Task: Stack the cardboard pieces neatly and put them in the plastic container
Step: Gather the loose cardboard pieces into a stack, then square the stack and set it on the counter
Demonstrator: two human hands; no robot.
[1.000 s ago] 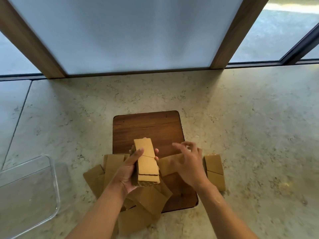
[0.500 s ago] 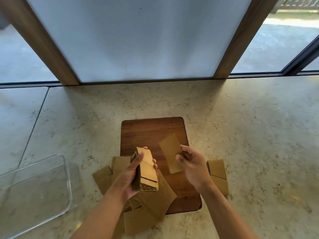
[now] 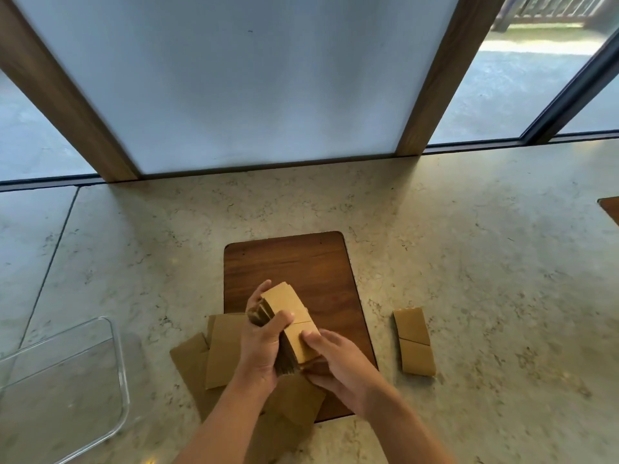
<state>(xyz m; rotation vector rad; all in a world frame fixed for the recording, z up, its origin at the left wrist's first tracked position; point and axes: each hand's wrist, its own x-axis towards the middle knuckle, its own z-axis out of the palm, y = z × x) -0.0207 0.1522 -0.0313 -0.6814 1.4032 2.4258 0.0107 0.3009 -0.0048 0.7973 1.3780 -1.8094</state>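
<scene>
A thick stack of brown cardboard pieces (image 3: 287, 306) is held above the wooden board (image 3: 301, 262). My left hand (image 3: 259, 346) grips the stack from its left side, thumb across the top. My right hand (image 3: 335, 363) closes on the stack's near end, thumb on the top piece. Loose cardboard pieces (image 3: 214, 349) lie flat to the left of the board and under my wrists. Two more cardboard pieces (image 3: 413, 341) lie end to end on the counter to the right. The clear plastic container (image 3: 117, 363) sits empty at the lower left.
The pale stone counter (image 3: 469, 246) runs back to a window wall with two slanted wooden posts (image 3: 432, 72). A brown wooden corner (image 3: 610, 209) shows at the right edge.
My right hand carried a single cardboard piece to the stack in my left hand and now presses it on top. The camera view has shifted down slightly.
</scene>
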